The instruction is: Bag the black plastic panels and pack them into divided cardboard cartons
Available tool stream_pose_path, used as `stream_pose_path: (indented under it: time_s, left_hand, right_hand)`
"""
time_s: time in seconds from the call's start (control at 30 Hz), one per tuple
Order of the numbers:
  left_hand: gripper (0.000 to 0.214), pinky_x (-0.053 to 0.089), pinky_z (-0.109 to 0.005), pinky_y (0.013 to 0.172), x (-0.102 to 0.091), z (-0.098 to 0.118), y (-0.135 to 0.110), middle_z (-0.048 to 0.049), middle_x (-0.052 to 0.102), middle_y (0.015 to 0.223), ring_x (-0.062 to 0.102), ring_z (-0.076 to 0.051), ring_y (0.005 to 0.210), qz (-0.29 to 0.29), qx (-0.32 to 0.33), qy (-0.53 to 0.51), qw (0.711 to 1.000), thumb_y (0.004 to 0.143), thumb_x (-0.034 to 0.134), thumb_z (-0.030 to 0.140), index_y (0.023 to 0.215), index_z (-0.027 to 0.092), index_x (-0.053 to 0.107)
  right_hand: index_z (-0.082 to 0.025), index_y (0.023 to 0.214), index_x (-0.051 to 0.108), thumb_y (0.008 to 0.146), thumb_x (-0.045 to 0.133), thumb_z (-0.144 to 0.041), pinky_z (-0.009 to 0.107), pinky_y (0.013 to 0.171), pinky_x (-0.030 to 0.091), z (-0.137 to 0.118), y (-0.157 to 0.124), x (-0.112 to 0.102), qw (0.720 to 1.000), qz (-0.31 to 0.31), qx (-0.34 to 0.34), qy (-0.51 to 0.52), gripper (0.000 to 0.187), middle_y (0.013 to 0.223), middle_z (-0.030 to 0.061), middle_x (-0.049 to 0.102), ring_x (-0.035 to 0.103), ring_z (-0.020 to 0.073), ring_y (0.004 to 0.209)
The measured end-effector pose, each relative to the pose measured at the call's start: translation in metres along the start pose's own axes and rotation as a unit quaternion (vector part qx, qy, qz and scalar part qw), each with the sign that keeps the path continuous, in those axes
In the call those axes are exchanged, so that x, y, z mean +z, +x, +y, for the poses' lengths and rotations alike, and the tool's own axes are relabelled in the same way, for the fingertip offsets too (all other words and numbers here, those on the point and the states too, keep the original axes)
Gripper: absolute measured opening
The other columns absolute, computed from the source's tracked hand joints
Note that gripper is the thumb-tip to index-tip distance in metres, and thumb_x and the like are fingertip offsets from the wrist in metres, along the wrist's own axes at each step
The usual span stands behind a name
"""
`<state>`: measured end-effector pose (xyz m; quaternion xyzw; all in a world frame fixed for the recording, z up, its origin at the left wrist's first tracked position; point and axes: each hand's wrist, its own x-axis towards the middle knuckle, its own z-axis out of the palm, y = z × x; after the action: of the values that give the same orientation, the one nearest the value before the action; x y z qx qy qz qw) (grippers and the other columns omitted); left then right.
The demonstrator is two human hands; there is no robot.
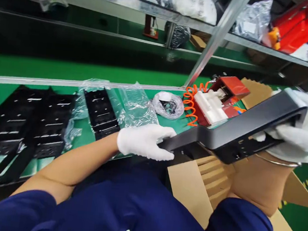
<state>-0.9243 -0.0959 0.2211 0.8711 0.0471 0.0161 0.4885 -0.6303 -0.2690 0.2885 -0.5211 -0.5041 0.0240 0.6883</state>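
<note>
Both my hands wear white gloves and hold one long black bent housing [249, 122] in the air, tilted with its right end higher. My left hand [147, 141] pinches the thin left end between thumb and fingers. Around the wide right end, my right hand [301, 131] is wrapped, with some fingers inside the hollow underside. Small holes or fittings show along that underside, too small to name. Below the housing stands an open cardboard box [190, 192] with cardboard dividers inside.
Several black panels [27, 120] lie at the left of the green bench, and another black panel [102, 112] rests on clear plastic wrap [138, 104]. A bag of small black parts [168, 105], a coiled orange hose [190, 103] and a red machine [230, 88] stand behind. A metal shelf post [219, 38] rises there.
</note>
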Motion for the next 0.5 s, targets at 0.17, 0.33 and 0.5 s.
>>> stream_pose_path:
  time_s: [0.17,0.33,0.5]
  left_hand:
    - [0.021,0.046,-0.025,0.054,0.015,-0.02,-0.01,0.0028,0.059,0.073,0.056,-0.014,0.062,0.281,-0.042,-0.161,0.945,0.074,0.066,0.034,0.085,0.02,0.054]
    - [0.034,0.056,-0.03,0.069,-0.002,-0.06,-0.019,-0.0028,0.068,0.085,0.065,-0.019,0.077,0.605,0.011,-0.215,0.767,0.075,0.072,0.046,0.091,0.019,0.058]
    - [0.042,0.059,-0.034,0.081,-0.004,-0.077,-0.03,-0.0048,0.07,0.097,0.069,-0.02,0.085,0.704,0.026,-0.175,0.688,0.079,0.071,0.055,0.099,0.021,0.058]
  right_hand:
    - [-0.037,0.13,0.065,0.081,0.069,-0.061,0.041,0.087,0.053,0.043,0.003,0.085,0.997,-0.053,0.032,0.044,0.055,0.137,0.003,0.065,0.067,0.0236,0.115]
    - [-0.021,0.153,0.041,0.093,0.055,-0.061,0.043,0.116,0.043,0.073,-0.101,0.192,0.947,-0.281,0.152,0.036,0.073,0.157,0.0136,0.043,0.047,0.0272,0.142]
    - [-0.019,0.159,0.028,0.09,0.057,-0.064,0.05,0.125,0.027,0.074,-0.155,0.257,0.959,-0.238,0.154,-0.006,0.088,0.161,0.0134,0.036,0.034,0.0306,0.149]
